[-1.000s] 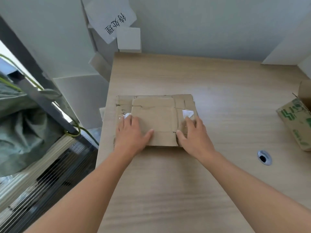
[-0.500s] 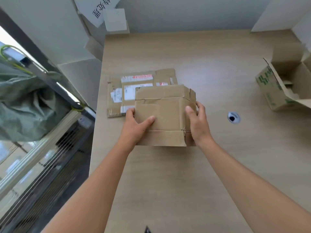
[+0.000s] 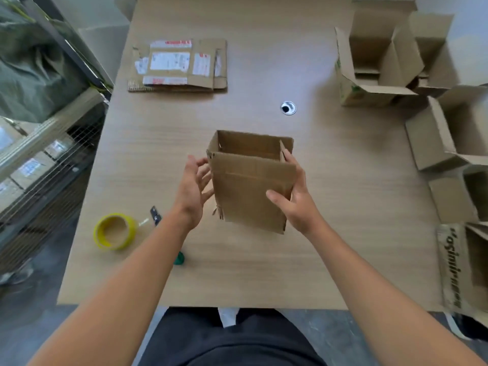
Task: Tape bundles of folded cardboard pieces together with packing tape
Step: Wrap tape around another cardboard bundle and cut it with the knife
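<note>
Above the tabletop (image 3: 237,273), the right hand (image 3: 298,204) grips the opened cardboard box (image 3: 250,191) by its right wall, fingers mostly hidden behind it, while the left hand (image 3: 192,191) hovers spread just beside its left wall.

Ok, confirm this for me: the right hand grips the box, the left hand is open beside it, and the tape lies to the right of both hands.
One thing is wrong. The head view shows the tape lying to the left of both hands, not to the right. The rest stands: the right hand grips the box, and the left hand is open beside it.
</note>
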Tool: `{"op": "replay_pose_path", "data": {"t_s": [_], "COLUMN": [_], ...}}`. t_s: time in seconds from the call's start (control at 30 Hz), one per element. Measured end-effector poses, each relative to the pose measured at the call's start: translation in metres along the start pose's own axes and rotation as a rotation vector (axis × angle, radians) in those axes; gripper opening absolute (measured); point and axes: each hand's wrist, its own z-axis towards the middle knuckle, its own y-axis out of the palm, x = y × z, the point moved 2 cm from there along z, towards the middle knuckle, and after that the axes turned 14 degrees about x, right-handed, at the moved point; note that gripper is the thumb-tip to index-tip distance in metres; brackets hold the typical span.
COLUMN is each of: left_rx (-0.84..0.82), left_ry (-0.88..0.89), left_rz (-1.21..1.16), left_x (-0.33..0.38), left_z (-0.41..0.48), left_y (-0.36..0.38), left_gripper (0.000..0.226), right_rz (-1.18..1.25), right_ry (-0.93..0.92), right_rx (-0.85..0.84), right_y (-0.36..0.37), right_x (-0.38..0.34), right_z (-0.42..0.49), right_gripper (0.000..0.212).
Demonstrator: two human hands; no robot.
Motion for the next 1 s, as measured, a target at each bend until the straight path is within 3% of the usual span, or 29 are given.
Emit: {"op": "replay_pose_path", "data": {"t_s": [0.13,0.2,0.3,0.37,0.47,0.57,0.67,0.77,0.83,0.9,1.0], "left_rx": [-0.049,-0.068,-0.139,-0.143,-0.071,-0.14,-0.085,0.012,0.042,0.031,-0.029], "left_ry": [-0.069,-0.061,-0.024,0.017,0.081,0.059,0.143,0.28,0.218,0.043,-0.156], "left_rz": [0.062,0.153,0.267,0.252,0.131,0.143,0.22,0.261,0.218,0.169,0.179], "left_x": [-0.01,-0.017,-0.028,-0.034,-0.037,-0.041,-0.05,-0.056,-0.06,-0.067,-0.081], "left_z": [-0.023,-0.03,-0.043,-0.048,-0.051,-0.053,-0.055,-0.057,-0.056,-0.056,-0.063], "left_y": [0.009,0.009,0.012,0.017,0.021,0.014,0.009,0.012,0.012,0.01,0.007], "left_gripper": [0.025,0.041,0.085,0.089,0.06,0.026,0.033,0.014,0.04,0.058,0.053], "right_rz": [-0.015,-0.041,0.0,0.022,0.097,0.016,-0.097,-0.063,0.001,0.049,0.171], "right_ry": [-0.006,-0.003,0.016,0.037,0.05,0.025,-0.017,0.018,0.121,0.225,0.369], "right_rx": [-0.015,-0.05,-0.026,0.03,0.133,0.152,0.122,0.162,0.144,0.122,0.061], "right_y": [-0.021,-0.028,-0.036,-0.035,-0.031,-0.031,-0.026,-0.022,-0.024,-0.025,-0.022], "right_x": [0.01,0.015,0.027,0.031,0.033,0.033,0.035,0.038,0.038,0.037,0.037], "right_z": [-0.034,-0.047,-0.056,-0.057,-0.054,-0.047,-0.039,-0.038,-0.04,-0.042,-0.049], "right_gripper": [0.06,0.053,0.039,0.036,0.049,0.067,0.049,0.038,0.045,0.048,0.05]}}
